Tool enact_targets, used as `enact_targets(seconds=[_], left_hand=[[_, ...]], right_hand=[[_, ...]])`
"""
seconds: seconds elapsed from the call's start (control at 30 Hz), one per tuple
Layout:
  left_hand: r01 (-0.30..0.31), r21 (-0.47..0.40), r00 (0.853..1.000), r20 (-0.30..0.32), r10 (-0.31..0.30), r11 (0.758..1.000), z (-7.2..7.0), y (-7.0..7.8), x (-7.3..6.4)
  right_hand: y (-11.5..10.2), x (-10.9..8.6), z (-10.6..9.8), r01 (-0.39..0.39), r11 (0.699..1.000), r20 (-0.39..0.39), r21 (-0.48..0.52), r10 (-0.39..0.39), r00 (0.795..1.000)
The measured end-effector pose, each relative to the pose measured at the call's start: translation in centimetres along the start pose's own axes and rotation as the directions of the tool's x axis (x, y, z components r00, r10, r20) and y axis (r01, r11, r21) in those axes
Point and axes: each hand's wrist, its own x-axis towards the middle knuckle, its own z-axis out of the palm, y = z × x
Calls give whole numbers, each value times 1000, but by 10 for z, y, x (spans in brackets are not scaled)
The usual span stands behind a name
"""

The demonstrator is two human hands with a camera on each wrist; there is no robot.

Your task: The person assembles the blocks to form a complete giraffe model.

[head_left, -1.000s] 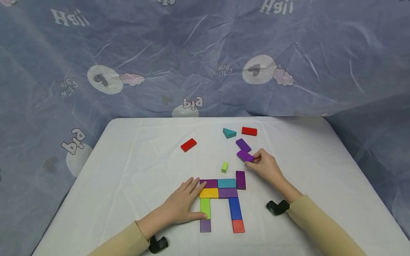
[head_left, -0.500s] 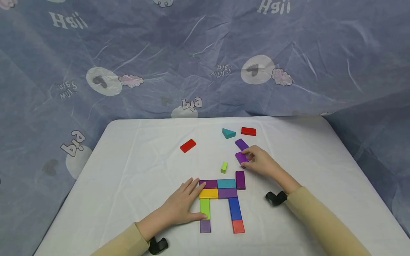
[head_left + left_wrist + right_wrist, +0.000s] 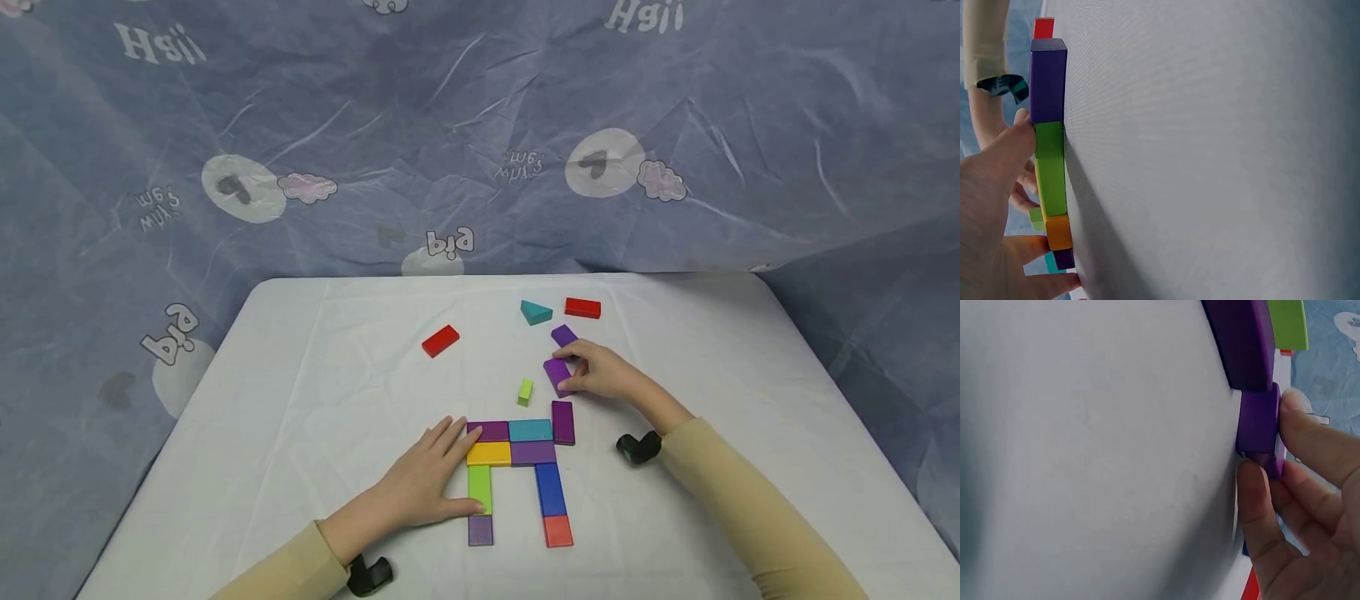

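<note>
My right hand [image 3: 606, 372] pinches a purple block [image 3: 556, 377] between thumb and fingers, behind the block figure; the right wrist view shows fingertips on this purple block [image 3: 1257, 422]. Just beyond it lies another purple block [image 3: 564, 334]. My left hand [image 3: 420, 479] rests along the figure's left side with fairly straight fingers, its thumb on a lime green block [image 3: 480, 483] and its fingertips by a dark purple block [image 3: 491, 431] and a yellow block [image 3: 489, 454]. The figure also has a teal block [image 3: 530, 430], a blue block [image 3: 551, 490] and a red-orange block [image 3: 558, 532].
An upright-lying dark purple block [image 3: 563, 423] sits at the figure's upper right corner, with a small lime block [image 3: 525, 392] behind. Farther back are a teal triangle [image 3: 536, 313], a red block [image 3: 582, 308] and another red block [image 3: 440, 342] on the white table [image 3: 337, 375].
My right hand has shifted left and turned, swinging the pinched purple block leftward to a steeper angle, apart from the other purple block. My left hand has stayed put.
</note>
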Motion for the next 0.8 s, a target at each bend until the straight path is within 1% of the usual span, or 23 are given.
enact_targets(seconds=[0.17,0.27,0.33,0.63,0.8], left_hand=[[1,2,1000,-1,-1,1000,0,0,0],[5,-1,1000,1,-5,1000,0,1,0],[7,-3,1000,1,-7,1000,-1,1,0],[-1,-1,1000,-5,1,1000,0,1,-1],[-4,4,1000,-10,4,1000,0,1,-1]], right_hand=[[-4,-2,6,-32,999,-48,-17,31,998],[-5,-4,8,-58,998,-62,-23,57,996],[-5,-5,9,-62,998,-67,-28,60,996],[-8,-14,12,-43,999,-84,-14,42,996],[-8,-15,14,-31,999,-101,-18,29,995]])
